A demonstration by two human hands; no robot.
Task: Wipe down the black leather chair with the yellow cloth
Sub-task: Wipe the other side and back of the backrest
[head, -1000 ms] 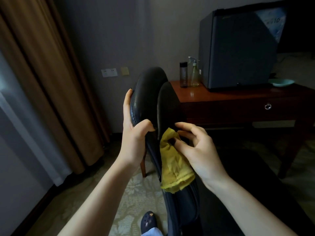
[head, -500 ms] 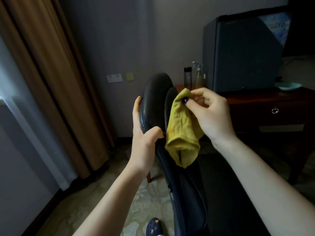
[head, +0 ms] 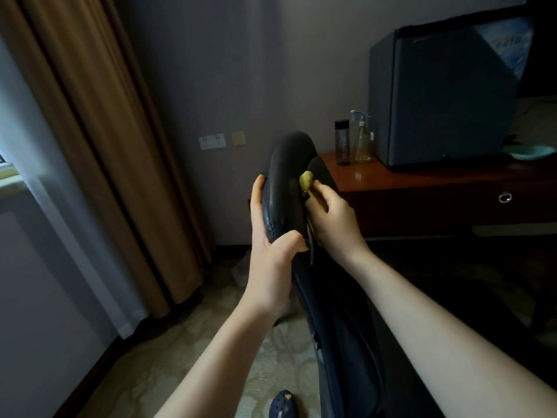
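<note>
Two hands on chair (head: 286, 188) top. Left hand (head: 269, 239) fingers curl round its edge; right hand (head: 333, 220) pinches cloth (head: 306, 180), at its 11 o'clock, into the gap. Risk: bunched cloth snags, slips free.

Lodging, hotel-type room: floor-length brown curtains (head: 99, 131) (sheer layer (head: 39, 164) behind), patterned carpet (head: 168, 357), mini fridge (head: 446, 98) on dark wooden tabletop (head: 407, 176), wall sockets (head: 212, 141).

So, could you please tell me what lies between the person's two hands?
In the head view, the black leather chair's padded edge lies between the left hand and right hand, which holds the yellow cloth.
</note>
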